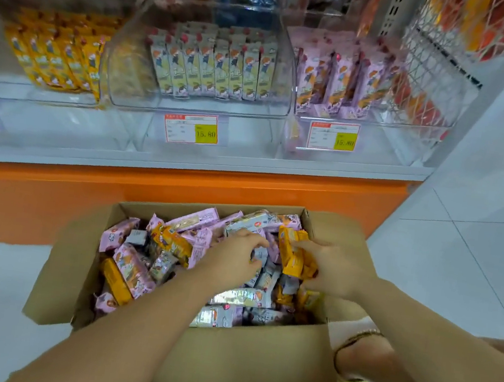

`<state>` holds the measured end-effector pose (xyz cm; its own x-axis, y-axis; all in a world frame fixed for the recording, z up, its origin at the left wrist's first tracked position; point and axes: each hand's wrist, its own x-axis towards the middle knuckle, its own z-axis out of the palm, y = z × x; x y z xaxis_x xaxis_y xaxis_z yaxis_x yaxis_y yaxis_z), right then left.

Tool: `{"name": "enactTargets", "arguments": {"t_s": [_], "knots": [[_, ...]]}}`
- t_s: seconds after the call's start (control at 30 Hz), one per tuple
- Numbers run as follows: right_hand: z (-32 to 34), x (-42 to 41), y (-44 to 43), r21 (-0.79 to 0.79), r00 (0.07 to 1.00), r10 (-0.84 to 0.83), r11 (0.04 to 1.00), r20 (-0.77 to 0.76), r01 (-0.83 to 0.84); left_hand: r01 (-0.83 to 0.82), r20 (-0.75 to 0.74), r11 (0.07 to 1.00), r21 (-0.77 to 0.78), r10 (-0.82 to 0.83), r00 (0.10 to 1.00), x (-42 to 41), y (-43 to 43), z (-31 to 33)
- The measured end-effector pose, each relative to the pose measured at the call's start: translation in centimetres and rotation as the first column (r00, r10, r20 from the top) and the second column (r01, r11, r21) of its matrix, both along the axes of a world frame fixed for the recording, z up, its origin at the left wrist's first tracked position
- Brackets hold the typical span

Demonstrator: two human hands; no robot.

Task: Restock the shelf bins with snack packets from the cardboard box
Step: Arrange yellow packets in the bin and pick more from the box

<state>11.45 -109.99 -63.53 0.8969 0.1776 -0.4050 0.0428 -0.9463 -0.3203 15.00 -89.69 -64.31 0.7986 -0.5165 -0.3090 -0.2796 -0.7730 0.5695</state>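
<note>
Snack packets [135,266] are heaped in the cardboard box [221,363] below part-filled shelf bins [197,110], so much is judged left; orange packets [293,254] are grasped by the right hand [336,269], while the grip of the left hand [233,252] cannot be told.

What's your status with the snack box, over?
Right hand grips orange plastic snack packets. Left hand down in brown cardboard box, grip unclear. Clear plastic shelf bins part full; nothing blocking them.
</note>
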Motion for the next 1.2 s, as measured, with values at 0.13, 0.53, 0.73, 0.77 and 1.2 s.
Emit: {"name": "enactTargets", "arguments": {"t_s": [0.13,0.53,0.73,0.77,1.2], "knots": [[-0.5,0.1,-1.8,-0.163,0.993,0.118,0.98,-0.008,-0.117,0.063,-0.083,0.998,-0.019,-0.064,0.995,-0.2,-3.2,-0.7],[-2.3,-1.6,-0.8,-0.23,0.978,0.093,0.972,0.187,-0.048,-0.111,-0.199,0.972,-0.208,0.069,0.978,-0.1,-5.7,-2.9],[-1.7,-1.6,0.9,0.025,0.995,-0.056,0.998,0.081,0.054,-0.119,-0.111,0.949,-0.293,0.09,0.99,-0.2,-4.5,-3.2],[-1.7,-1.6,1.0,0.043,0.995,-0.06,0.997,0.083,0.057,-0.119,-0.093,0.947,-0.297,0.095,0.991,-0.1,-4.1,-3.0],[0.9,0.1,0.4,0.15,0.993,-0.05,0.988,0.105,0.034,-0.297,-0.011,0.845,-0.445,0.327,0.945,1.1,1.3,4.5]]}}
